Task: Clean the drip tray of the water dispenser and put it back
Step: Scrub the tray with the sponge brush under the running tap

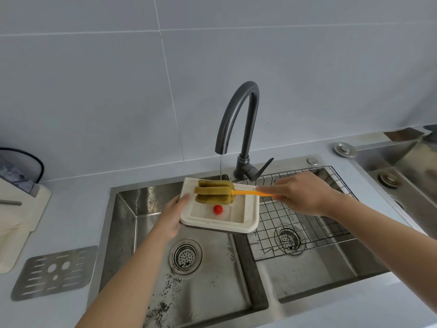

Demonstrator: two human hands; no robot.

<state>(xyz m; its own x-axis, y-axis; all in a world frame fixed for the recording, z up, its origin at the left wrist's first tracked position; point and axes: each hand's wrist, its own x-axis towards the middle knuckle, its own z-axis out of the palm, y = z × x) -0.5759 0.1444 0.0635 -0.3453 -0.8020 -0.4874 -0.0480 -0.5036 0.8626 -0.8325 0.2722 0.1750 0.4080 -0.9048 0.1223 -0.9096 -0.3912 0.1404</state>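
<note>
While a thin stream runs from the faucet [238, 119], we record from the head view: our left hand [171, 216] grips the left edge of the drip tray [250, 216], held over the left basin of the sink [142, 209]. Our right hand [300, 194] grasps the orange handle of the sponge brush [214, 192], whose head sits in the tray's far end near a red float [217, 209]. We judge the step as scrubbing, mid-task. Next we need to sweep floor and corners, rinse, then refit the slotted grate [54, 272] lying on the counter. We read no brand or writing.
</note>
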